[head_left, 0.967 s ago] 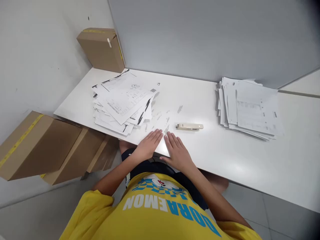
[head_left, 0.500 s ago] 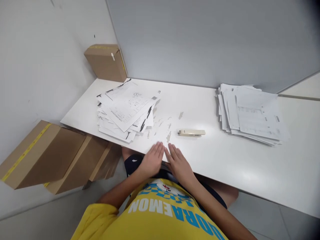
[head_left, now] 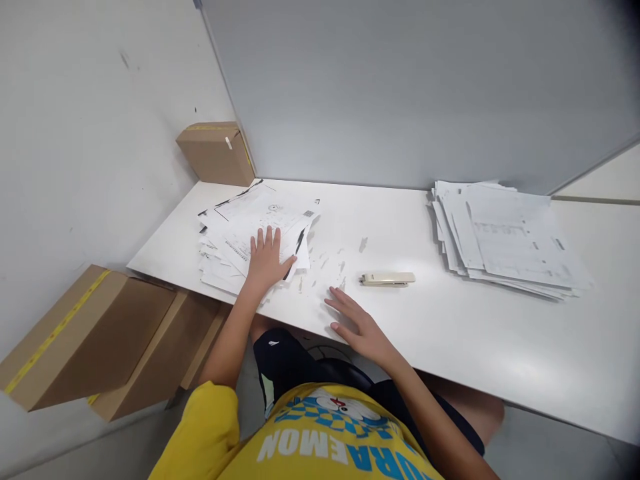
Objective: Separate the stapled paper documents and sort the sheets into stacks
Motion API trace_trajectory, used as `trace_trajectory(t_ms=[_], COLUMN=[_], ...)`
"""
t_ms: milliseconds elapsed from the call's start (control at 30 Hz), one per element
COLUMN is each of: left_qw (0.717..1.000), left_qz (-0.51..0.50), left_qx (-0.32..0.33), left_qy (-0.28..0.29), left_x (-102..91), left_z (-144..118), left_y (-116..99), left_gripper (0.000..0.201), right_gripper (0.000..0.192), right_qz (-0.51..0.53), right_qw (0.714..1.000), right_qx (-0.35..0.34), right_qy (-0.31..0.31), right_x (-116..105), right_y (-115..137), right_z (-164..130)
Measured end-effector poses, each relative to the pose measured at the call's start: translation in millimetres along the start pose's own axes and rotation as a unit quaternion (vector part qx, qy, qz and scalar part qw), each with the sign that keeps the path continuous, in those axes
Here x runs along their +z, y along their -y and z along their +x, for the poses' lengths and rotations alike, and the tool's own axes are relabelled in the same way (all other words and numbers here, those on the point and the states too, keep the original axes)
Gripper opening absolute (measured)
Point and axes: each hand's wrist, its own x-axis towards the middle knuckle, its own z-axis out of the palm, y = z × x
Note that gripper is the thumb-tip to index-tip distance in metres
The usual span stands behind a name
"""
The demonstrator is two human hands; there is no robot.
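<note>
A loose, uneven pile of printed papers lies on the left part of the white table. My left hand rests over the near side of this pile, fingers spread and pointing away from me. Held over the table's front edge, my right hand has its fingers apart and nothing in them. Just beyond it lies a cream stapler on its side. Farther right is a second stack of papers, also unevenly layered.
A closed cardboard box stands in the back left corner against the wall. More cardboard boxes sit below the table's left end. A grey partition runs along the back edge of the white table.
My hands were together at the table's front edge. My left hand has reached forward onto the left paper pile, and my right has shifted slightly right with its fingers opening. The view has tilted slightly.
</note>
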Motion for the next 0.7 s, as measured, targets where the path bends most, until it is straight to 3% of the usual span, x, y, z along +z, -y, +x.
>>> trace_trajectory(t_ms=[100,200,433,567,700], left_qw=[0.999,0.996,0.992,0.993,0.995], left_qz=[0.011,0.035,0.090,0.088,0.046], left_qx=[-0.038,-0.047,-0.047,-0.060,-0.079], left_qy=[0.033,0.059,0.080,0.050,-0.033], left_x=[2.7,-1.4,-34.5,-55.0,-61.4], left_z=[24.3,32.7,39.3,33.9,0.5], left_y=[-7.1,-13.2,-20.8,-17.1,-27.7], left_gripper=[0.075,0.069,0.046,0.051,0.052], right_gripper=[0.050,0.047,0.047,0.048,0.048], right_qz=[0.051,0.098,0.130,0.134,0.188], right_qw=[0.998,0.994,0.989,0.988,0.977], right_qx=[0.029,0.038,0.043,0.058,0.075], right_qy=[-0.008,-0.035,-0.048,-0.047,-0.063], right_x=[0.3,-3.2,-6.9,-7.3,-8.6], right_y=[-3.3,-4.7,-5.1,-4.3,1.6], right_z=[1.6,1.1,5.7,4.3,9.4])
